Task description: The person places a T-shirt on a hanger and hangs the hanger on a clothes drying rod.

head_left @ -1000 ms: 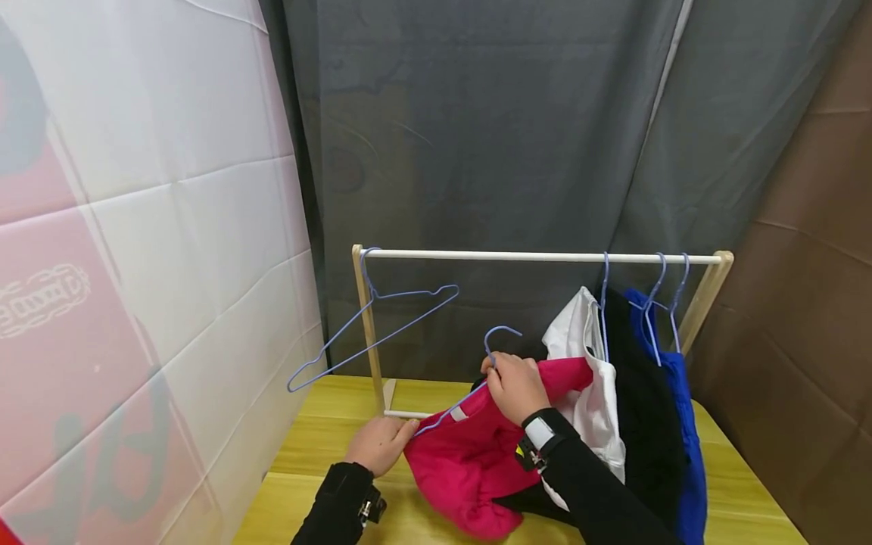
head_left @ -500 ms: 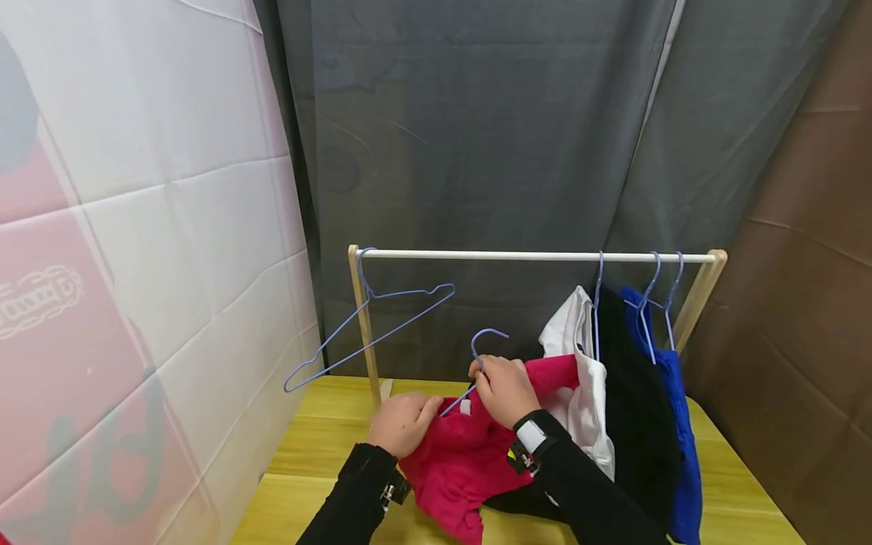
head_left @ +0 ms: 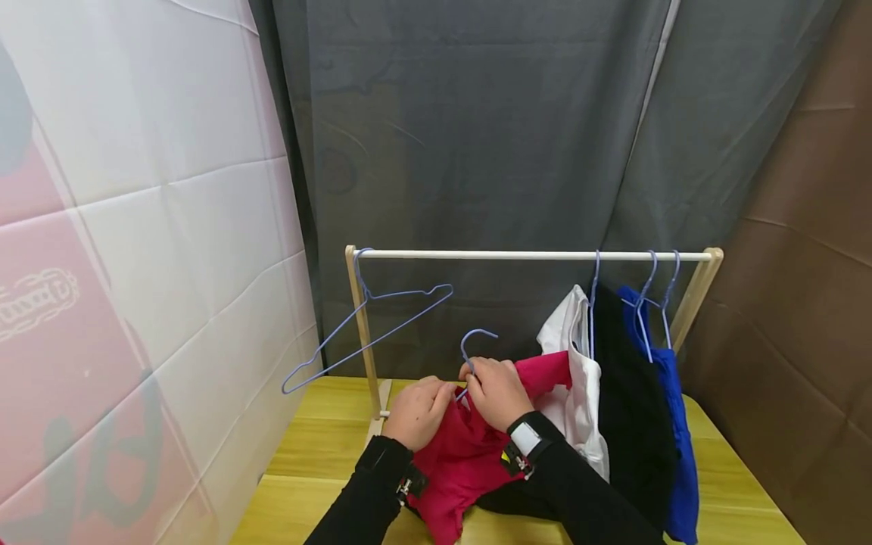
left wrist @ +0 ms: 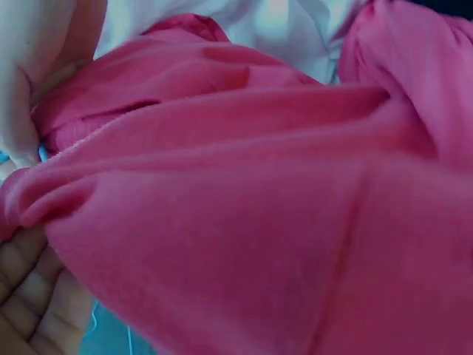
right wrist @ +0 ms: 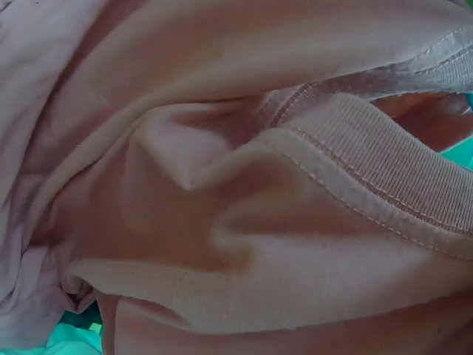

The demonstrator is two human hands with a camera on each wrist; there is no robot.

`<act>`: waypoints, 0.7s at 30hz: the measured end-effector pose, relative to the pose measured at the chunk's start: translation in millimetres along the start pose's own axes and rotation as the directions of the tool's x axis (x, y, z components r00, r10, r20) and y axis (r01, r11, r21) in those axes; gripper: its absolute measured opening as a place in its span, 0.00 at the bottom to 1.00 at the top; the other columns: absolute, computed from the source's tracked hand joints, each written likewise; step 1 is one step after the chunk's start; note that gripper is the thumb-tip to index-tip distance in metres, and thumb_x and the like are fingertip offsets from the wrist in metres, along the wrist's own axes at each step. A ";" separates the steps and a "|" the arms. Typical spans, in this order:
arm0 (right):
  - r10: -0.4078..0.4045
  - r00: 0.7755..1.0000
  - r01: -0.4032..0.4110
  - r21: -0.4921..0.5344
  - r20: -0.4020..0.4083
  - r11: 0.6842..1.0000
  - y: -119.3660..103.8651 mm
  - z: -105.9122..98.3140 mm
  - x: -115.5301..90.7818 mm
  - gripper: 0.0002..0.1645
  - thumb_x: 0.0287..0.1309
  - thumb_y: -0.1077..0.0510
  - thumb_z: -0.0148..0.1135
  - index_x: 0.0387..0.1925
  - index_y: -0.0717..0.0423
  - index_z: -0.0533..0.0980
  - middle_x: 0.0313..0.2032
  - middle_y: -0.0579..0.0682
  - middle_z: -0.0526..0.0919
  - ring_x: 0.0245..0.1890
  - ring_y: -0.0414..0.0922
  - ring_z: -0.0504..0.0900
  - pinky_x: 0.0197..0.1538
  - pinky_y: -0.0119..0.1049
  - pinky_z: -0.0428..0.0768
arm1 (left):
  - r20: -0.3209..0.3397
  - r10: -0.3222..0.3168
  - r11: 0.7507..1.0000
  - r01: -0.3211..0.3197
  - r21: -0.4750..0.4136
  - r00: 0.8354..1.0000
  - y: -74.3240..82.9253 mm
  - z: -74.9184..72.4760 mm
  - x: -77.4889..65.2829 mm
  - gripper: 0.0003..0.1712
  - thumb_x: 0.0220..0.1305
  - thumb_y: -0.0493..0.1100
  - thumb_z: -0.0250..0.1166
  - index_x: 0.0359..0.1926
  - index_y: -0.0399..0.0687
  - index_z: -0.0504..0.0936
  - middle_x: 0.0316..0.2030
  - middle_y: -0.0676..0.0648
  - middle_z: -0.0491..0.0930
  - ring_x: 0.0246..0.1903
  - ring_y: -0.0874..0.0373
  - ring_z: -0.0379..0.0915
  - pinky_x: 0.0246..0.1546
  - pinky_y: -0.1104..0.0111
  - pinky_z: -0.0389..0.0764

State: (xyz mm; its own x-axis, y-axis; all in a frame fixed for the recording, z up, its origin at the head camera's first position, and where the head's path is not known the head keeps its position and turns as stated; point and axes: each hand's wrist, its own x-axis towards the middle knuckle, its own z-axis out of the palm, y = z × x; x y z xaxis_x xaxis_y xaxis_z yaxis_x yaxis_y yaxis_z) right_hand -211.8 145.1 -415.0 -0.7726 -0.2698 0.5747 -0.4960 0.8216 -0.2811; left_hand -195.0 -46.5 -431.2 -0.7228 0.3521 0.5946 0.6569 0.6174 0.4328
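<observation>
Low before the rack, a pinkish-red shirt (head_left: 470,462) drapes over a blue wire hanger (head_left: 466,339), the hook sticking up above it. My right hand (head_left: 496,393) grips that hanger just below its hook. Close to its left, my left hand (head_left: 417,415) pinches the shirt near the neckline. In the left wrist view, fingers (left wrist: 37,296) hold a gathered edge of the shirt fabric (left wrist: 222,222). Folds of the shirt (right wrist: 244,281) and its ribbed collar (right wrist: 384,163) fill the right wrist view. Most of the hanger's body is hidden inside the shirt.
A rack with a white bar (head_left: 477,255) stands on the wooden table (head_left: 320,446). At its left end hangs a bare blue hanger (head_left: 368,341). White (head_left: 584,409), black (head_left: 636,424) and blue garments (head_left: 681,454) hang at the right. A white panel (head_left: 170,227) stands left.
My left hand has moved right and slightly up, drawing the shirt's edge along the hanger toward my right hand. Less of the hanger's left arm shows. The right hand has shifted slightly left.
</observation>
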 end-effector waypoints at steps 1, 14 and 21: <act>-0.002 1.000 0.002 0.004 -0.004 1.000 -0.8 -0.3 0.4 0.04 0.66 0.57 0.60 0.35 0.48 0.80 0.33 0.44 0.84 0.37 0.44 0.83 0.47 0.48 0.72 | 0.008 -0.002 1.000 0.002 -0.022 1.000 0.2 -0.3 0.7 0.19 0.79 0.50 0.53 0.33 0.54 0.85 0.28 0.58 0.78 0.31 0.62 0.76 0.35 0.67 0.78; 0.025 0.999 -0.024 0.049 -0.026 0.999 2.4 0.1 0.2 0.07 0.66 0.61 0.58 0.35 0.48 0.81 0.33 0.41 0.83 0.36 0.42 0.81 0.48 0.47 0.71 | 0.246 -0.154 0.952 0.211 -0.224 0.957 -10.9 3.2 -9.4 0.28 0.65 0.38 0.70 0.63 0.43 0.72 0.39 0.53 0.77 0.39 0.60 0.75 0.43 0.64 0.79; 0.036 0.999 -0.034 0.068 -0.029 0.997 2.3 1.0 -0.9 0.06 0.67 0.60 0.59 0.36 0.48 0.81 0.34 0.42 0.84 0.37 0.43 0.82 0.48 0.47 0.71 | 0.322 -0.247 0.960 0.276 -0.048 0.914 -14.6 4.4 -17.0 0.13 0.71 0.53 0.64 0.38 0.49 0.80 0.26 0.55 0.73 0.27 0.60 0.70 0.31 0.65 0.74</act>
State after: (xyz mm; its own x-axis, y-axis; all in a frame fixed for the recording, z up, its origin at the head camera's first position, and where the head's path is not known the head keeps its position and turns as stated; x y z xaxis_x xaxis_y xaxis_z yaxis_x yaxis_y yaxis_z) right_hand -212.7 146.6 -416.9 -0.7784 -0.2256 0.5859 -0.4953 0.7941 -0.3523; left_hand -193.3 -58.4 -450.7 -0.8918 0.3959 0.2190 0.4416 0.6559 0.6122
